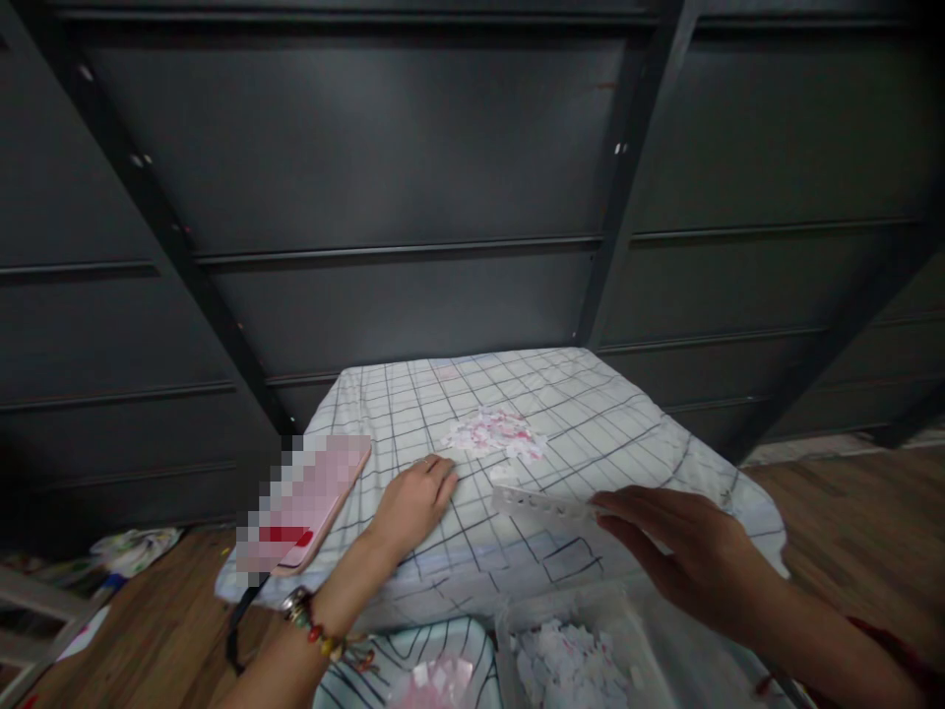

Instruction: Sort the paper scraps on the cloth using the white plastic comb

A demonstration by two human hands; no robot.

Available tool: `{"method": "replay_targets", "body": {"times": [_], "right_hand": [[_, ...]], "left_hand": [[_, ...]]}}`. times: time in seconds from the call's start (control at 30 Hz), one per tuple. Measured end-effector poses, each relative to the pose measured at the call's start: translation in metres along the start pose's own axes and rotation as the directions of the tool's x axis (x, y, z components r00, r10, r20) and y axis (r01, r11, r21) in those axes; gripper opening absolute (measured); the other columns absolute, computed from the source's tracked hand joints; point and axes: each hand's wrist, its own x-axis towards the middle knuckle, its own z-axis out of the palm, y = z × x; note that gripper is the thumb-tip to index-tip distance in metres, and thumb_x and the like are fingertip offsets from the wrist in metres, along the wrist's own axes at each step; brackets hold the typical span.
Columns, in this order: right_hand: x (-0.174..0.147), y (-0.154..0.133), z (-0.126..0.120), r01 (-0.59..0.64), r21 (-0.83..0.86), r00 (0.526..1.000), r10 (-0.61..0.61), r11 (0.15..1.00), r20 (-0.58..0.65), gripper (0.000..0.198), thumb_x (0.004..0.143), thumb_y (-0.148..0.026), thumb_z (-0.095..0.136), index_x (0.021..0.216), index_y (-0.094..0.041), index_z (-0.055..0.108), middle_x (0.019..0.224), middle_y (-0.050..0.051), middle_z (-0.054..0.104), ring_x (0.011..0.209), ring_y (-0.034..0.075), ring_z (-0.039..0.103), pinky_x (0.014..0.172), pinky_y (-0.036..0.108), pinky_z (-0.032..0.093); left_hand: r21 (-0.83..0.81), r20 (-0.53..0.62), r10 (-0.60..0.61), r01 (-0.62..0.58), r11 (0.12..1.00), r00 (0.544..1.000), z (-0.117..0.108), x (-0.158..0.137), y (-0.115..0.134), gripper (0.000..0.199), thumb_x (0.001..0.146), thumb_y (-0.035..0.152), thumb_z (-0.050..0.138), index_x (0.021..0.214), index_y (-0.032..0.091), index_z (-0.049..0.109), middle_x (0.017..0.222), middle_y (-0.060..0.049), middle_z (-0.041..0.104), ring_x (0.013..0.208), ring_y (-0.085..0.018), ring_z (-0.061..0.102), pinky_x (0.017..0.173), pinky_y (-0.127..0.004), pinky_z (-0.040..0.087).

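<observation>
Sitting nearest to me are a striped tray with pinkish pieces in it and, just beside it, a clear plastic box heaped with white paper scraps. Beyond them, the person's right hand pinches one end of a pale strip with holes in a narrow grip, the strip pointing left over the cloth-covered bench. The left hand lies palm down on the cloth, its grip loose; a beaded bracelet circles that wrist. Left of it lies a pink phone-like slab, partly pixelated. Farther back spreads a pile of white and pink scraps, then a dark panelled wall.
</observation>
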Motion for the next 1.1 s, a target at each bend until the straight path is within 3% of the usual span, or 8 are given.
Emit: {"method": "replay_targets", "body": {"times": [0.1, 0.33, 0.57, 0.77, 1.1], "right_hand": [[0.002, -0.001, 0.002, 0.007, -0.033, 1.0, -0.008, 0.999, -0.014, 0.022, 0.09, -0.016, 0.04, 0.089, -0.013, 0.063, 0.072, 0.007, 0.071, 0.058, 0.015, 0.066, 0.05, 0.024, 0.051], [0.006, -0.029, 0.004, -0.009, 0.128, 1.0, 0.01, 0.992, -0.007, 0.023, 0.09, -0.015, 0.04, 0.09, -0.012, 0.063, 0.071, 0.007, 0.07, 0.057, 0.013, 0.065, 0.05, 0.021, 0.051], [0.014, -0.067, 0.0, 0.04, 0.227, 0.999, -0.042, 0.973, 0.003, 0.027, 0.09, -0.013, 0.037, 0.084, -0.017, 0.063, 0.07, 0.005, 0.071, 0.056, 0.012, 0.065, 0.051, 0.02, 0.052], [0.017, -0.039, -0.004, 0.031, 0.077, 0.995, -0.024, 0.997, -0.096, 0.018, 0.092, -0.019, 0.041, 0.09, -0.017, 0.059, 0.069, 0.005, 0.071, 0.055, 0.012, 0.065, 0.05, 0.019, 0.052], [0.01, -0.016, -0.001, 0.007, 0.014, 0.996, -0.006, 1.0, -0.085, 0.019, 0.091, -0.022, 0.043, 0.085, -0.016, 0.06, 0.069, 0.004, 0.071, 0.053, 0.013, 0.065, 0.047, 0.019, 0.05]], "left_hand": [[-0.05, 0.028, 0.1, -0.098, 0.994, 0.995, -0.004, -0.015, -0.012, 0.032, 0.095, 0.029, 0.037, 0.117, 0.016, 0.056, 0.125, -0.01, 0.056, 0.114, -0.022, 0.054, 0.099, -0.035, 0.043], [-0.034, 0.053, 0.085, -0.084, 0.996, 0.995, 0.001, -0.063, -0.047, 0.042, 0.096, 0.036, 0.037, 0.133, 0.018, 0.045, 0.143, -0.01, 0.039, 0.131, -0.023, 0.037, 0.107, -0.04, 0.032], [-0.012, 0.106, 0.062, -0.061, 0.998, 0.992, 0.0, -0.066, -0.045, 0.043, 0.097, 0.035, 0.034, 0.134, 0.014, 0.043, 0.145, -0.011, 0.037, 0.134, -0.023, 0.032, 0.11, -0.041, 0.028], [-0.009, 0.077, 0.079, -0.079, 0.997, 0.994, 0.003, -0.066, -0.047, 0.043, 0.098, 0.037, 0.032, 0.134, 0.016, 0.043, 0.145, -0.01, 0.037, 0.134, -0.023, 0.032, 0.109, -0.041, 0.03], [-0.014, 0.133, 0.071, -0.07, 0.997, 0.989, -0.005, -0.063, -0.043, 0.042, 0.096, 0.031, 0.035, 0.132, 0.011, 0.044, 0.143, -0.015, 0.038, 0.132, -0.025, 0.034, 0.108, -0.042, 0.029]]}}
